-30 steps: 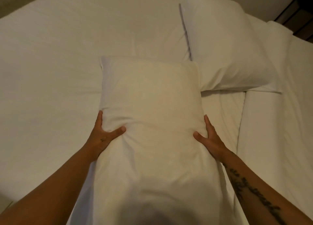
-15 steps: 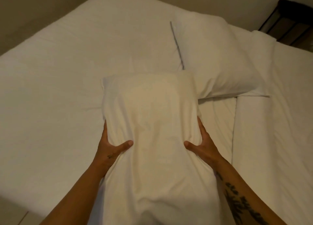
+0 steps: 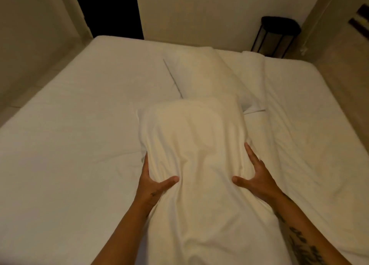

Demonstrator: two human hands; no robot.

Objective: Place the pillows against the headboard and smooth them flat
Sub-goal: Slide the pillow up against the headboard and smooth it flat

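Observation:
I hold a white pillow lengthwise in front of me, above the white bed. My left hand grips its left side with the thumb pressed into the top. Its right side is squeezed the same way by my right hand. The cloth bunches between my thumbs. A second white pillow lies on the mattress further away, near the far wall, its near end hidden behind the held pillow. No separate headboard shows, only the pale wall.
A folded white duvet covers the right part of the bed. A dark metal-framed side table stands behind the far right corner. A dark doorway opens at the far left. Walls close in on both sides.
My view has lifted, so the far wall, doorway and side table have come into sight. The held pillow now overlaps the far pillow's near end. My thumbs have dug deeper into the cloth.

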